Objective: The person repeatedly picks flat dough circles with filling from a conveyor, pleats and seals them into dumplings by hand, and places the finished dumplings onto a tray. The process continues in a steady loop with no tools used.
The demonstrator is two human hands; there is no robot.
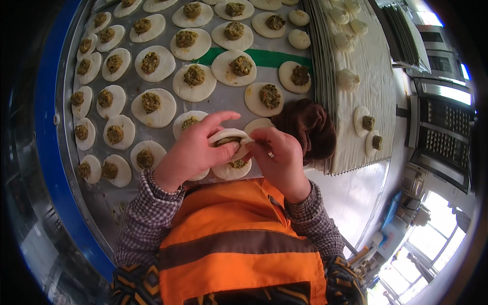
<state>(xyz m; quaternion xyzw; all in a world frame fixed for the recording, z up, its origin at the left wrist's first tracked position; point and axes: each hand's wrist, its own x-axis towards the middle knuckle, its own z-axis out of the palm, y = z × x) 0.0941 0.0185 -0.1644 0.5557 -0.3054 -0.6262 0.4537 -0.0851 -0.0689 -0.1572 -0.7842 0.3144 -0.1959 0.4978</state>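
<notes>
Between my hands, above the near edge of the steel table, is a filled bun point(227, 135) of white dough, its brownish-green filling showing through the open top. My left hand point(195, 147) cups it, thumb pressed on the filling and index finger stretched out over the far side. My right hand point(277, 155) pinches the dough's right edge between thumb and fingers. Just below the bun lies a dough round with filling point(231, 171), partly covered by my hands. Another filled dough round point(189, 122) sits beyond my left hand.
Rows of dough rounds topped with filling point(151, 102) cover the steel table point(203, 104), which has a green strip point(267, 58). A dark brown cloth point(307, 127) lies right of my hand. Further right, closed buns point(348, 80) rest on a stack of cloth-covered trays point(373, 86).
</notes>
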